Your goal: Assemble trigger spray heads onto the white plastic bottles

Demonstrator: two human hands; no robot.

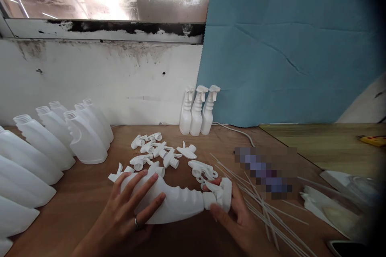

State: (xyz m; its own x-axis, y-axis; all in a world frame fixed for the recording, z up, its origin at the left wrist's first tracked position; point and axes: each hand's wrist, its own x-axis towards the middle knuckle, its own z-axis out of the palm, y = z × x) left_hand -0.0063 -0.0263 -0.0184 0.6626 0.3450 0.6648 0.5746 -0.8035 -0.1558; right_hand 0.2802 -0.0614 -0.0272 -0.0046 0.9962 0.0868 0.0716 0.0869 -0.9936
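Note:
A white plastic spray bottle lies on its side just above the table, its neck pointing right. My left hand wraps round the bottle's body, a ring on one finger. At the neck, my right hand grips the white trigger sprayer head, whose collar sits against the bottle's mouth. How far the collar is screwed on cannot be made out. Behind the bottle lies a loose group of white trigger heads, and one more trigger head is close to my right hand.
Several open white bottles stand at the left. Three bottles with sprayers stand by the wall. Thin white tubes lie at the right, near a blurred-out object, a clear plastic bag and a yellow-handled tool.

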